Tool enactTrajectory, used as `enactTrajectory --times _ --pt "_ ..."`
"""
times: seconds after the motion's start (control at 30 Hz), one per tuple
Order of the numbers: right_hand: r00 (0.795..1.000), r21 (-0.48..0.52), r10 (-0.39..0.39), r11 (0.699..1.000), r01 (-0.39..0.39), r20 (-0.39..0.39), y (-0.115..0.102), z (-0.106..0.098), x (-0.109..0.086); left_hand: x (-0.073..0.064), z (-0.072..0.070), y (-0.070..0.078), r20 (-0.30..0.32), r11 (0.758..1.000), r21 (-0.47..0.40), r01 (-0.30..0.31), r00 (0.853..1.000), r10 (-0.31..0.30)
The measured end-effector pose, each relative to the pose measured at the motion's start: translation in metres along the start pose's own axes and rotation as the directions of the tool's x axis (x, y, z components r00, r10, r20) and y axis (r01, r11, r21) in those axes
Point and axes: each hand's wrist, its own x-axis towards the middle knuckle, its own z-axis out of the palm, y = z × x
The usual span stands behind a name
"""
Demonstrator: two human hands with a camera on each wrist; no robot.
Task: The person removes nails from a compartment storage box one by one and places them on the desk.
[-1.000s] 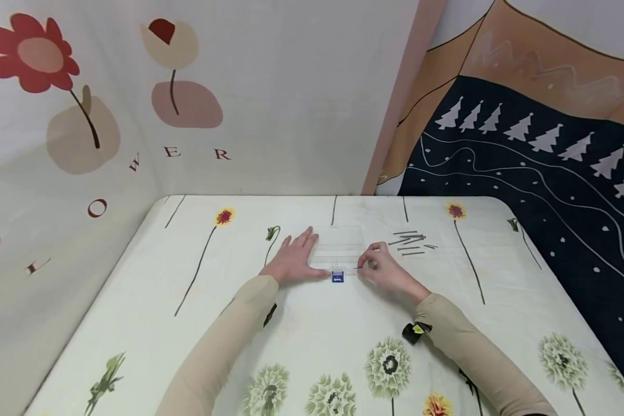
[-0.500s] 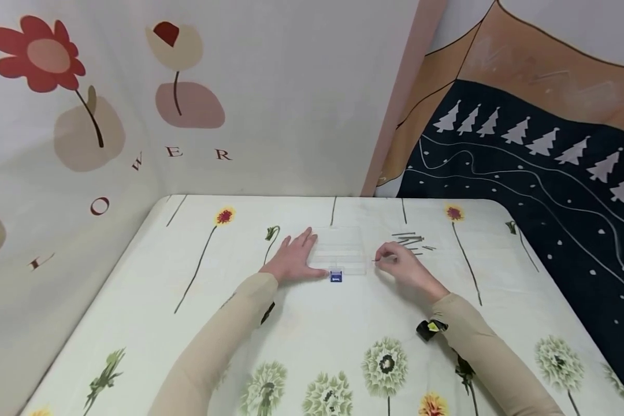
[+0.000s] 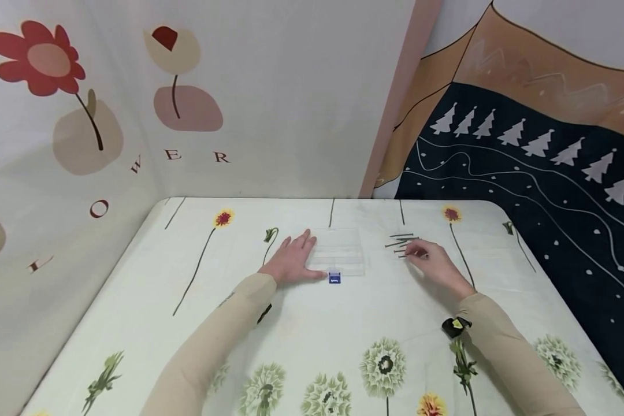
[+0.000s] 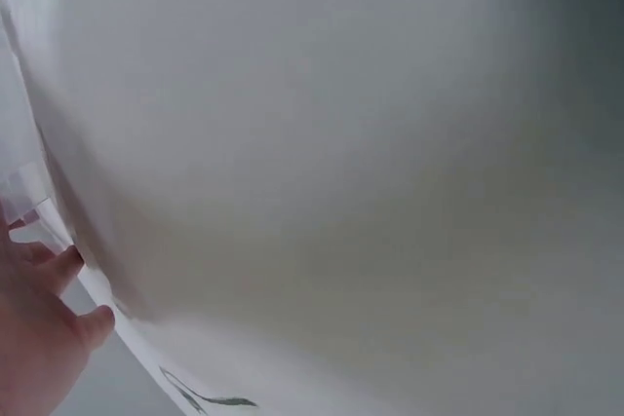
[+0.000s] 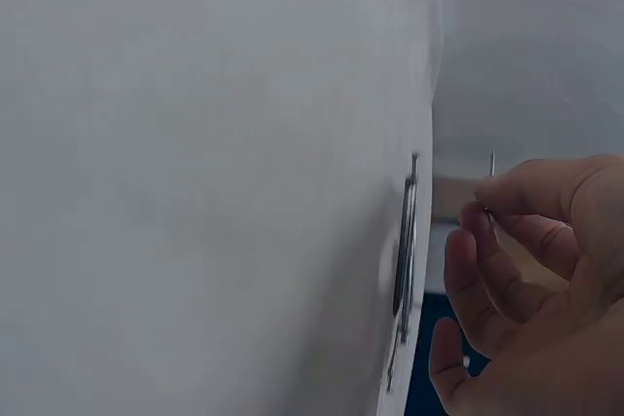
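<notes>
A clear plastic box [image 3: 338, 251] with several ridges or dividers lies at the middle of the table, a blue tab [image 3: 335, 278] at its front edge. My left hand [image 3: 293, 258] rests along its left side, fingers spread and thumb reaching toward the tab. Right of the box my right hand [image 3: 433, 260] hovers at a loose group of nails [image 3: 401, 241] and partly covers them. The right wrist view shows a thin nail [image 5: 492, 161] pinched between thumb and forefinger, its pointed end sticking up. Beside that hand, other nails [image 5: 405, 250] lie on the cloth.
A white cloth [image 3: 301, 335] with printed flowers covers the table. Behind it stands a pale curtain [image 3: 291, 115] with flower prints, and a dark printed cloth [image 3: 525, 173] hangs at the right. In the left wrist view, mostly bare cloth fills the picture.
My right hand has moved right, away from the box's front right corner to the nails, with the thin nail between its fingers. The left hand stays on the box.
</notes>
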Motion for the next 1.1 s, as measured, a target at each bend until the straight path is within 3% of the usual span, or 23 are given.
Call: enactTrajectory --times 0.13,0.33,0.57,0.73,0.93,1.1 --pt "0.999 -0.067 0.020 0.997 -0.023 -0.041 0.010 -0.012 0.000 -0.002 -0.002 0.003 -0.012 0.998 0.052 -0.019 1.000 0.020" --pt "0.991 -0.121 0.113 0.985 -0.120 -0.067 0.020 -0.027 -0.002 0.000 0.000 0.003 -0.020 0.992 0.121 -0.031 0.999 0.033" --pt "0.981 -0.151 0.185 0.970 -0.193 -0.066 0.028 -0.034 0.001 0.001 0.002 0.003 -0.032 0.992 0.124 -0.029 0.999 0.033" --pt "0.979 -0.170 0.198 0.964 -0.204 -0.053 0.030 -0.036 0.004 0.002 0.003 0.003 -0.048 0.984 0.175 -0.039 0.998 0.048" --pt "0.977 -0.182 0.210 0.960 -0.212 -0.031 0.031 -0.041 0.001 0.003 0.001 0.002 -0.091 0.949 0.308 -0.065 0.991 0.098" --pt "0.980 -0.189 0.196 0.962 -0.197 -0.021 0.033 -0.049 -0.004 0.002 -0.002 -0.001 -0.110 0.936 0.347 -0.057 0.989 0.101"
